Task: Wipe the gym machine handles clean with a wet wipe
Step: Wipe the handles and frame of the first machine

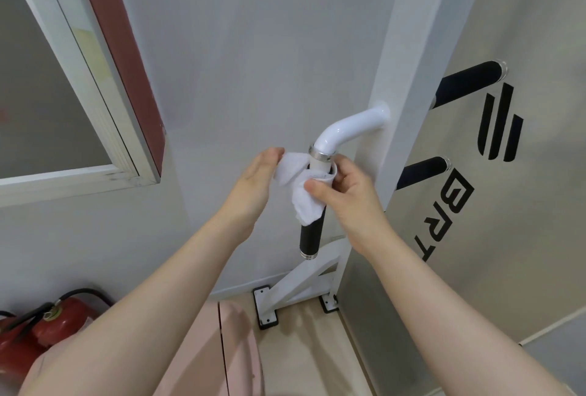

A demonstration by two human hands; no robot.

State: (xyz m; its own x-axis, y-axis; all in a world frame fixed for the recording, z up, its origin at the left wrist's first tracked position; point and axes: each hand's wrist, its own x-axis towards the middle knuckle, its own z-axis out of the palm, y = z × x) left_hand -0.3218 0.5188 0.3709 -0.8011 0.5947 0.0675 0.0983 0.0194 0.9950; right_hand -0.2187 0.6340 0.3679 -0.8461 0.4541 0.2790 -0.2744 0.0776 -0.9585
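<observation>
Wipe [302, 188] wraps the top of the black handle [310, 237], just below its chrome ring. Our right hand [341, 188] pinches it against the grip; our left hand [258, 178], at nine o'clock, holds its loose end, fingers barely curled, keeping it taut for wiping.

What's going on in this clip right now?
A person is wiping a gym machine handle with a white wet wipe. The wipe is wrapped round the top of the black grip, just below the metal ring. The right hand pinches it against the handle, and the left hand holds its other end. The lower grip is bare, and two more black handles show on the right.
</observation>
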